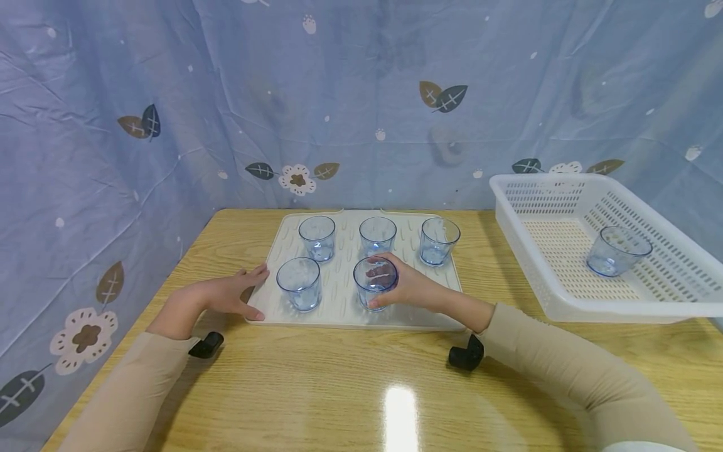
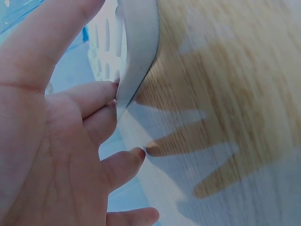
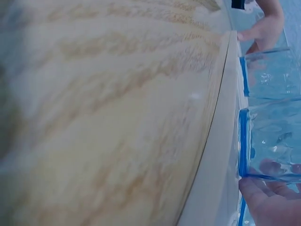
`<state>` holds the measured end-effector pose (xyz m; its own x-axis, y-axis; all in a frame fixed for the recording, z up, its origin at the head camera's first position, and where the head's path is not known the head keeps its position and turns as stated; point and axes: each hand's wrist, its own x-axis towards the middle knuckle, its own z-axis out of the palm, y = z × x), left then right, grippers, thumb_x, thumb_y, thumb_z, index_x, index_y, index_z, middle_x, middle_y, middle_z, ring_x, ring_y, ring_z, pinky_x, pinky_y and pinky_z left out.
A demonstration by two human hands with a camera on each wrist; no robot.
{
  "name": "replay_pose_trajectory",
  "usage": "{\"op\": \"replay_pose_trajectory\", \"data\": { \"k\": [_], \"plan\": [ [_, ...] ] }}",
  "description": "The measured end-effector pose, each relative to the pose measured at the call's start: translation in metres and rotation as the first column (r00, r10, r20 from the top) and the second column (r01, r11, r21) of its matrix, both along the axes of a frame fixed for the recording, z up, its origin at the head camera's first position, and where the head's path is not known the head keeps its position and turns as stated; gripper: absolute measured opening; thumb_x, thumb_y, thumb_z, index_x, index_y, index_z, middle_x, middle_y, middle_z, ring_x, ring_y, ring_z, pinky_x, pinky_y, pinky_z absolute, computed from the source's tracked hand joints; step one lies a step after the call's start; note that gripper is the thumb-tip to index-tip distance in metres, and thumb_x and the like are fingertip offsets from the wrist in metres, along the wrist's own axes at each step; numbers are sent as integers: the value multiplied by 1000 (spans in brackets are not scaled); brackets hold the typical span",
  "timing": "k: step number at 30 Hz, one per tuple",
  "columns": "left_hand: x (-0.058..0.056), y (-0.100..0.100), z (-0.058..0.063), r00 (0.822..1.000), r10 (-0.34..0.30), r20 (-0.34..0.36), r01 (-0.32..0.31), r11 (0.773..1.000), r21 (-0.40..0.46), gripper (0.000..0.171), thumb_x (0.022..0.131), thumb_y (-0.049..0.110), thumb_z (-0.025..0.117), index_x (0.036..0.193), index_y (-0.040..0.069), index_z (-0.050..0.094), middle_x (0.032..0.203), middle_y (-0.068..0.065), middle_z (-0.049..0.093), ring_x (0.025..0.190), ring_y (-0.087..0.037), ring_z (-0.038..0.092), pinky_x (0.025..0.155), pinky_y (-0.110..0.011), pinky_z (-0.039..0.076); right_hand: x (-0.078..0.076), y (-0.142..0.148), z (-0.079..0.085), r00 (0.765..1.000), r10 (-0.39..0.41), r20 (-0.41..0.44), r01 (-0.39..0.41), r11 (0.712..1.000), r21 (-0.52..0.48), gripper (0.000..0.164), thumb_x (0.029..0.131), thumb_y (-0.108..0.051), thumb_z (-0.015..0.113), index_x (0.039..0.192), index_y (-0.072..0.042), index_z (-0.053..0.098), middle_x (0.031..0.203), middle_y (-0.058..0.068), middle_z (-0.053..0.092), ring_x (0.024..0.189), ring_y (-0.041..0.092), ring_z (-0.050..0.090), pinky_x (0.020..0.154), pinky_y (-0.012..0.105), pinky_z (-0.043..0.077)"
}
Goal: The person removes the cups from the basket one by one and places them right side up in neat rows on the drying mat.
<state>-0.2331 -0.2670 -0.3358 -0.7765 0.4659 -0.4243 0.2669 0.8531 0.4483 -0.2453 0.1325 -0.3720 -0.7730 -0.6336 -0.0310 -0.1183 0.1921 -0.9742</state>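
My right hand grips a clear blue-tinted glass from its right side, the glass upright at the front middle of the white tray. In the right wrist view the fingers lie along the glass wall, its base close to the tray. At the tray's left edge, my left hand is spread, thumb at the front corner. Up close in the left wrist view, fingertips meet the tray rim. Another glass stands upright just right of the left hand.
Three glasses form the tray's back row: left, middle and right. A white perforated basket sits at the right with one glass inside. A blue patterned curtain hangs behind the wooden table.
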Motion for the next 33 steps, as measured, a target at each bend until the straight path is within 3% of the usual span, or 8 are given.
{"op": "replay_pose_trajectory", "data": {
  "k": [4, 8, 12, 20, 27, 33],
  "plan": [
    [1, 0, 0, 1000, 0, 6, 0, 1000, -2, 109, 90, 39, 80, 161, -7, 12, 166, -30, 0, 145, -64, -3, 110, -77, 14, 1, 4, 2, 999, 10, -33, -9, 999, 32, 93, 84, -6, 86, 157, -3, 30, 145, 22, 53, 132, 36, 54, 101, 37, 50],
    [0, 0, 1, 1000, 1, 13, -1, 1000, 3, 110, 90, 40, 80, 161, -7, 11, 166, -30, -1, 144, -64, -4, 110, -77, 13, 3, 13, 6, 998, 24, -66, -20, 998, 57, 94, 85, -8, 86, 158, -4, 28, 148, 22, 50, 134, 36, 51, 109, 43, 44],
    [0, 0, 0, 1000, 3, 22, -4, 1000, 19, 109, 90, 38, 80, 161, -8, 10, 166, -31, -2, 144, -64, -6, 109, -78, 12, 1, 26, 9, 998, 21, -61, -17, 997, 75, 94, 85, -13, 87, 159, -5, 28, 152, 21, 43, 141, 39, 43, 116, 48, 35],
    [-2, -1, -1, 1000, 0, 27, -1, 1000, 30, 109, 90, 36, 81, 161, -8, 9, 166, -31, -3, 144, -65, -7, 109, -78, 11, 1, 48, 19, 999, 15, -49, -13, 999, 37, 86, 92, -13, 80, 157, 1, 26, 156, 26, 37, 143, 43, 39, 117, 51, 31],
    [-1, 1, 1, 1000, 7, 31, -8, 1000, 30, 109, 91, 35, 81, 161, -8, 9, 166, -31, -4, 144, -64, -8, 109, -78, 10, 6, 62, 34, 994, -4, -113, 7, 1000, 26, 75, 95, -6, 75, 154, 3, 30, 155, 31, 37, 142, 46, 41, 115, 49, 36],
    [-1, 1, 0, 1000, 6, 28, -6, 1000, 28, 109, 90, 36, 80, 161, -8, 10, 166, -31, -3, 144, -64, -7, 110, -78, 10, 11, 75, 49, 985, -39, -165, 47, 998, 45, 66, 99, -6, 69, 153, 1, 33, 154, 25, 41, 141, 44, 43, 104, 35, 48]
  ]
}}
